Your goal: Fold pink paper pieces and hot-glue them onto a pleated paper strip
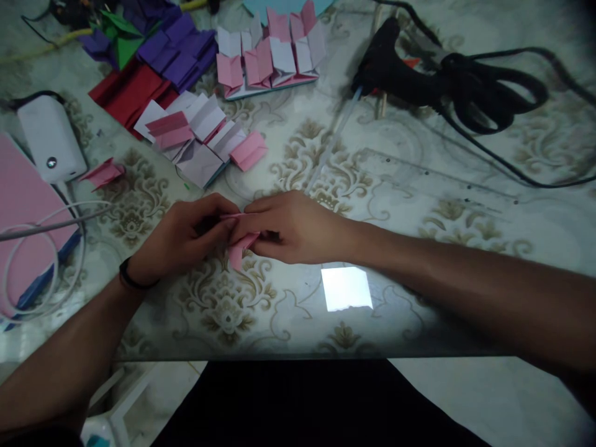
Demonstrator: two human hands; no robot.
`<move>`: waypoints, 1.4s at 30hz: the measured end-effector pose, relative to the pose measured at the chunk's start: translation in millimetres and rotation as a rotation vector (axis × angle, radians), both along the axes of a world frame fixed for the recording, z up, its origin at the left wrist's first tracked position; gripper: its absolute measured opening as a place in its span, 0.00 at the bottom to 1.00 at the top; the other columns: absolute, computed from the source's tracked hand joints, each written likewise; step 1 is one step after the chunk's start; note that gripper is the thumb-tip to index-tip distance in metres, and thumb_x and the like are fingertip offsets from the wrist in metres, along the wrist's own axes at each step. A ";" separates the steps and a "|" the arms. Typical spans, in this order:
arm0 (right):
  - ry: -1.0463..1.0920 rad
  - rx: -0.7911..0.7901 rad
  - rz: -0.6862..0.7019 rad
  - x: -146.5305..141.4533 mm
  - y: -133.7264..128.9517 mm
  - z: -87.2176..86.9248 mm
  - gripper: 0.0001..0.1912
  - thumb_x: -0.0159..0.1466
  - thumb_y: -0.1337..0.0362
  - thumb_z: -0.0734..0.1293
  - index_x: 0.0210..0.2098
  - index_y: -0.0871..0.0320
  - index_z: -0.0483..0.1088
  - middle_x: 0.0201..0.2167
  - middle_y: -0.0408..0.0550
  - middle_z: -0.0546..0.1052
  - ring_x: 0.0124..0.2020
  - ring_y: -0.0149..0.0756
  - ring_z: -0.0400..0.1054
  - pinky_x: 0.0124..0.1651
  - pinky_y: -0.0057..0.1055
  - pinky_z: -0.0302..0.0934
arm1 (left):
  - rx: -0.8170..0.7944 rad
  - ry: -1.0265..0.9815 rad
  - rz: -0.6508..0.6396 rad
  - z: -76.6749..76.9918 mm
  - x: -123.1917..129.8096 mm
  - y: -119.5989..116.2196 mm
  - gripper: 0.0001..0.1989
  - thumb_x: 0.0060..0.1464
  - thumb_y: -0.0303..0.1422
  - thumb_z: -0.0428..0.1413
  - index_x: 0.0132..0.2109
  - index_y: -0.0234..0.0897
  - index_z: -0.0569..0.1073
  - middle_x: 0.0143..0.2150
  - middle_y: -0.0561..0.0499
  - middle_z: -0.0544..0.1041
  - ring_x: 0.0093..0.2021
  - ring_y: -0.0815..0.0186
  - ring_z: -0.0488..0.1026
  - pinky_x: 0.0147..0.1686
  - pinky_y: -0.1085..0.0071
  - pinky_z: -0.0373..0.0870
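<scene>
Both hands meet over the patterned table, closed on one small piece of folded pink paper (239,250). My left hand (193,233), with a dark band at the wrist, pinches its left side between thumb and fingers. From the right, my right hand (291,226) grips the same paper, its fingers covering most of it. A pink flap sticks out below the fingertips. Just beyond the hands stands a cluster of folded white and pink paper pieces (202,133). Off to the left lies a loose folded pink piece (105,174).
A second pink and white paper cluster (272,53) sits farther back, near purple (179,49) and red folded paper (133,93). A black glue gun (395,68) with coiled cord and a clear ruler (442,177) lie right. A white power bank (51,136) and pink sheets (28,223) are left.
</scene>
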State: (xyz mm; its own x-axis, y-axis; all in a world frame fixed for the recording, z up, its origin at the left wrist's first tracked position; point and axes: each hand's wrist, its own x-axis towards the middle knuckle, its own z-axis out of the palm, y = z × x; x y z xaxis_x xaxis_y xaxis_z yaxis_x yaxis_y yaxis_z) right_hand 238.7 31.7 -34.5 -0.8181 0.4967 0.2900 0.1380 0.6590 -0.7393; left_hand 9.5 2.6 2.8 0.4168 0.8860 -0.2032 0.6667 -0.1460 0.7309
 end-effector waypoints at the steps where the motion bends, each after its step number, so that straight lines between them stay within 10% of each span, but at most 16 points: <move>1: -0.006 -0.002 0.000 0.0 0.0 0.3 0.12 0.67 0.68 0.64 0.44 0.56 0.80 0.35 0.43 0.78 0.34 0.28 0.67 0.39 0.25 0.55 | 0.002 0.000 0.001 0.1 0.0 -0.1 0.14 0.64 0.42 0.55 0.46 0.38 0.78 0.30 0.55 0.77 0.27 0.73 0.68 0.29 0.76 0.63; 42: -0.138 0.116 -0.008 2.6 -2.4 1.6 0.15 0.72 0.64 0.58 0.48 0.56 0.76 0.38 0.43 0.76 0.38 0.30 0.68 0.41 0.28 0.57 | 0.113 0.007 0.006 -3.7 -1.1 -1.2 0.14 0.63 0.43 0.58 0.45 0.36 0.79 0.31 0.56 0.78 0.28 0.76 0.70 0.26 0.81 0.64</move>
